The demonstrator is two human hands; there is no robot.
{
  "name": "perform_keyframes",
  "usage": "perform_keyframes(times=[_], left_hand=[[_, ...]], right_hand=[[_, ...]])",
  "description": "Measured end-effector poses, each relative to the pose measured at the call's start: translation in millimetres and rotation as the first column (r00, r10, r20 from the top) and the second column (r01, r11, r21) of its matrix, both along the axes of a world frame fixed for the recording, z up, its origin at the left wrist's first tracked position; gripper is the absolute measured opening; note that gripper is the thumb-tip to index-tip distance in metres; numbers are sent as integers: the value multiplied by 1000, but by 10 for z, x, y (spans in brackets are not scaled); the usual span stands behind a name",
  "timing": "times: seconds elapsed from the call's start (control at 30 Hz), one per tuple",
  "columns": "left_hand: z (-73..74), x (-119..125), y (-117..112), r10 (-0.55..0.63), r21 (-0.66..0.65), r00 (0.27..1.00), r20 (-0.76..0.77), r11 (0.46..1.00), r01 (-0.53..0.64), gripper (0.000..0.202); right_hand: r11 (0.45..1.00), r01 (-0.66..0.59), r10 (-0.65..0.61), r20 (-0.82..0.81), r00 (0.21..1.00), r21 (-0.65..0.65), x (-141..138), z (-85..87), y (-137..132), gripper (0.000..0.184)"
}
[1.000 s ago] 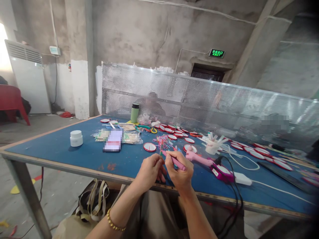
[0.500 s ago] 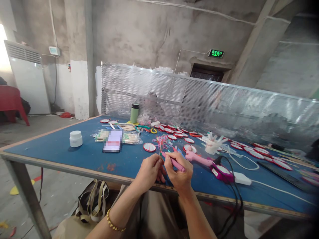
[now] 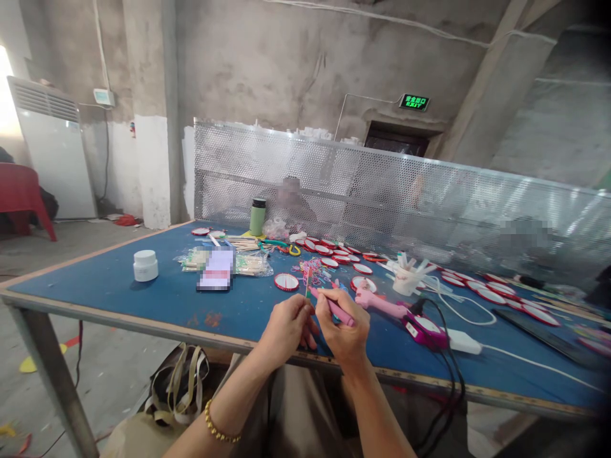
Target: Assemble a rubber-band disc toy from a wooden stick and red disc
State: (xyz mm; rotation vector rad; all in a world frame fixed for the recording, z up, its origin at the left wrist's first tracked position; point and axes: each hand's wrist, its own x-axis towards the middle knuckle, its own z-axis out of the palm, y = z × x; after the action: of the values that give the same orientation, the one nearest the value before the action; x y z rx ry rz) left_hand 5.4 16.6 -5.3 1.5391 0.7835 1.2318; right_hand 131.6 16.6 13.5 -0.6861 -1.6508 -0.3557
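Note:
My left hand (image 3: 287, 323) is closed, thumb and fingers pinching a thin stick (image 3: 308, 280) that points up and away over the table's front edge. My right hand (image 3: 344, 321) grips a pink pen (image 3: 340, 311) like a marker, its tip slanting left to the stick just above my left fingertips. Whether tip and stick touch I cannot tell. Just beyond the hands lies a heap of small colourful pieces (image 3: 312, 270). Beside it sits a round white disc with a red rim (image 3: 286, 282).
Right of my hands are a pink and purple corded tool (image 3: 389, 306) and a white cup (image 3: 405, 281) of sticks. Several red-rimmed discs (image 3: 491, 293) spread behind. Leftward are a phone (image 3: 216, 270), a white jar (image 3: 146, 266) and a green bottle (image 3: 258, 217). A perforated metal screen (image 3: 267, 152) borders the back.
Both hands stay in nearly the same place with the stick and the pink pen. The stick and the pen have shifted only very slightly; the table things are unmoved.

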Motion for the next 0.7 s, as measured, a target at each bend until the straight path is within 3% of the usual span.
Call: perform_keyframes(times=[0.4,0.7], left_hand=[[-32,2,16,-7,-38,1000,2,999,7,19],[-37,4,10,-3,-10,1000,-4,1000,3,18]], right_hand=[[998,51,-48,-75,996,38,-1,1,-11,10],[998,53,-53,-15,999,33,-8,12,-6,9]])
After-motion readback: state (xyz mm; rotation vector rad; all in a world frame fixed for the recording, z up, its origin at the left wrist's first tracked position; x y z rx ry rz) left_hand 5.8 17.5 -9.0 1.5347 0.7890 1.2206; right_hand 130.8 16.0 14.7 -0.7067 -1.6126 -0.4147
